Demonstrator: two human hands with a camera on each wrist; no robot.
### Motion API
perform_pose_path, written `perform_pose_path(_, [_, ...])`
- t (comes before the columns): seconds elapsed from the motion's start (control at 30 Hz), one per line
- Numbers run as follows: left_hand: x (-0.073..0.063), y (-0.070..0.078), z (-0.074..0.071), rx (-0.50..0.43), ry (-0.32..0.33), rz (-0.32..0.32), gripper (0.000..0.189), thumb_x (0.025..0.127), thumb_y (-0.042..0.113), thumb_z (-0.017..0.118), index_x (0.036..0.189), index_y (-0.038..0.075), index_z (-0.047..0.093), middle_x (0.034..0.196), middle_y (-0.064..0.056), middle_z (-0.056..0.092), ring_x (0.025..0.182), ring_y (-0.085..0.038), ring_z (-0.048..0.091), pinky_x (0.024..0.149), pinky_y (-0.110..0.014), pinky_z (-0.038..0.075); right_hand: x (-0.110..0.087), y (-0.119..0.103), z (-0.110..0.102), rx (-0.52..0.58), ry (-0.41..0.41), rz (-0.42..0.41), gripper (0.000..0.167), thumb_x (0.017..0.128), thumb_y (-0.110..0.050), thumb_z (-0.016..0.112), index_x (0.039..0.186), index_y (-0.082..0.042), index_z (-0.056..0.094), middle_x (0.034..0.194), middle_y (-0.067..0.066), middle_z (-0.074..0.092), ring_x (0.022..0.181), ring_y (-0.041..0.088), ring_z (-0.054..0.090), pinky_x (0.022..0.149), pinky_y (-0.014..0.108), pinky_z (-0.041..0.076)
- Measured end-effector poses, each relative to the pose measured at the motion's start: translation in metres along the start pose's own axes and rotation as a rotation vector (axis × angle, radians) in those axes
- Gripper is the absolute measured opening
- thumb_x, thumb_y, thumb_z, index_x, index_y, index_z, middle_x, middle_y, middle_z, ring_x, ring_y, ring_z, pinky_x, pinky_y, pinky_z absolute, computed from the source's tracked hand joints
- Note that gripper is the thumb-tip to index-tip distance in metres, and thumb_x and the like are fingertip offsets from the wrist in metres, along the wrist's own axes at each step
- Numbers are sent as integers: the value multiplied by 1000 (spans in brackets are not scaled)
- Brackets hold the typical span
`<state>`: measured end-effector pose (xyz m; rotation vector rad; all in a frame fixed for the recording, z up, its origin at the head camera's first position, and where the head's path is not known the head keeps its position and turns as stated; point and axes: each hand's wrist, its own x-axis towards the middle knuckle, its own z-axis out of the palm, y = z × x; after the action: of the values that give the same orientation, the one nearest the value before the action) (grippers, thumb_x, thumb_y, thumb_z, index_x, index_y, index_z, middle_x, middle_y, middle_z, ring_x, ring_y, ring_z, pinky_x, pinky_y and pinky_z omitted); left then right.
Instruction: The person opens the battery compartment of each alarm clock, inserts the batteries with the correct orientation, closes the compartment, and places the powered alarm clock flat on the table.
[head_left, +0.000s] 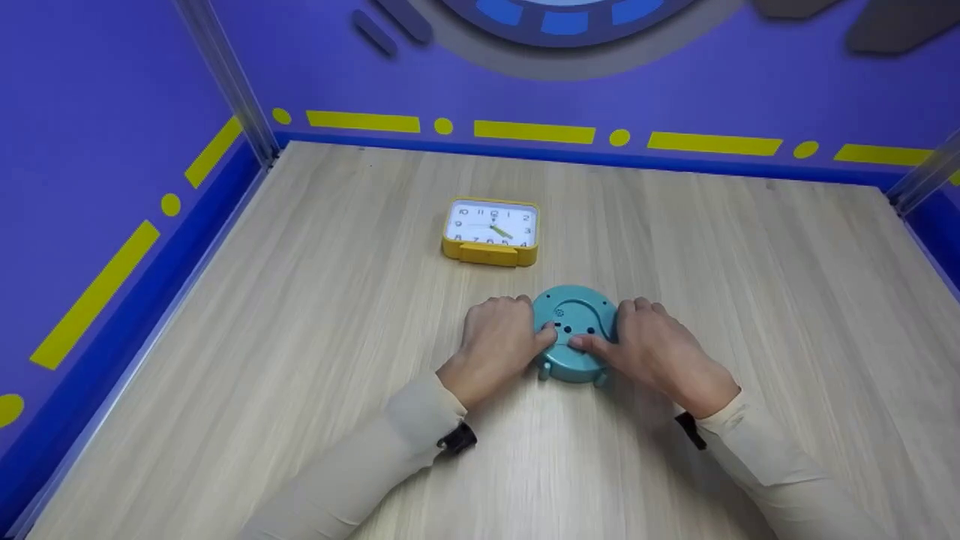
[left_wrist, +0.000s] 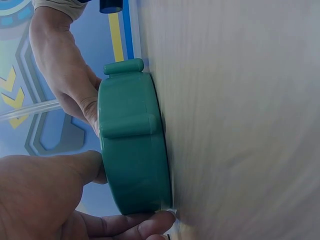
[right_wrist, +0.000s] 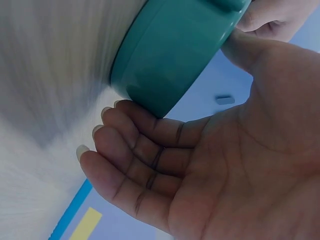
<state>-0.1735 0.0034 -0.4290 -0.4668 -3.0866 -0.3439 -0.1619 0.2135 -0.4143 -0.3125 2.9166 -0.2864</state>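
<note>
A round teal alarm clock point(head_left: 574, 365) lies face down on the table, its back with small knobs and a curved groove turned up and its two stubby feet toward the person. My left hand point(head_left: 501, 335) grips its left edge, thumb on the back and fingers round the side. On the opposite edge my right hand point(head_left: 660, 349) holds it the same way, thumb across the back. In the left wrist view the clock's side point(left_wrist: 132, 170) shows close to the wood. The right wrist view has the curled fingers point(right_wrist: 135, 155) against the clock's rim point(right_wrist: 160, 60).
Behind the teal clock, slightly left, a yellow rectangular alarm clock point(head_left: 491, 232) lies with its dial up. The pale wooden table point(head_left: 337, 300) is bordered by blue panels point(head_left: 405, 90) at the back and left, with metal posts at the corners.
</note>
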Motion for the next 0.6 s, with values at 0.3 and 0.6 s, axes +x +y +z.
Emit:
perform_pose_path(0.3, [-1, -1, 0, -23, -20, -9, 43, 103, 50, 63, 93, 8, 69, 67, 3, 48, 64, -14, 54, 55, -33, 45, 5, 2, -1, 31, -52, 27, 101, 94, -73, 63, 132, 20, 51, 112, 30, 60, 94, 36, 58, 91, 56, 55])
perform_pose_path(0.6, [-1, -2, -2, -43, -13, 7, 42, 103, 49, 64, 88, 10, 67, 66, 4, 45, 62, -13, 52, 55, -33, 44, 7, 10, -5, 84, -73, -25, 70, 109, -51, 55, 123, 18, 55, 101, 22, 57, 90, 35, 56, 85, 52, 52])
